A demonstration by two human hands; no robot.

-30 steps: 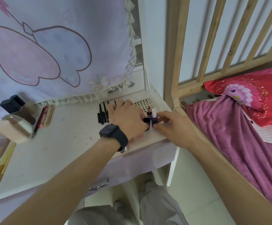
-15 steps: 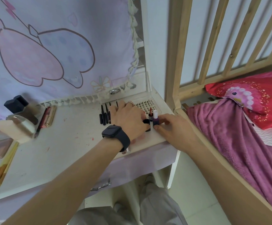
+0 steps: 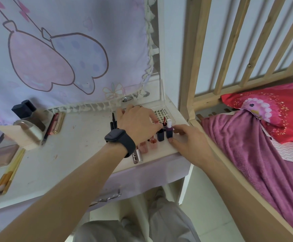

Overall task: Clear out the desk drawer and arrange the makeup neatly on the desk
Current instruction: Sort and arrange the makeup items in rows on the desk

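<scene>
1. The left hand (image 3: 138, 123), with a dark watch (image 3: 119, 138) on its wrist, covers part of the makeup row. Its fingertips reach the dark tube (image 3: 160, 135) and the red-tipped tube (image 3: 164, 123); I cannot tell whether they pinch either.
2. Small pink bottles (image 3: 150, 144) stand half hidden below that hand, and their number is unclear.
3. Black pencils (image 3: 113, 121) lie behind the left hand, partly covered by it.
4. A lip gloss tube (image 3: 137, 155) lies flat near the desk's (image 3: 72, 154) front edge, its upper end under the watch strap.
5. A palette (image 3: 0, 156) is cut off at the left border.
6. Below the desktop a metal handle (image 3: 107, 198) shows on a lavender panel; nothing behind the panel is visible.
7. The right hand (image 3: 189, 141) grasps the purple bottle (image 3: 169, 131) between thumb and forefinger. The bottle is white-capped and upright near the desk's right front corner, just beside the dark tube.
8. A clear lash case (image 3: 163, 112), lid raised, holds rows of lashes; the left hand hides its left part.
9. A foundation bottle (image 3: 26, 110) with a dark cap stands at the back left.
</scene>
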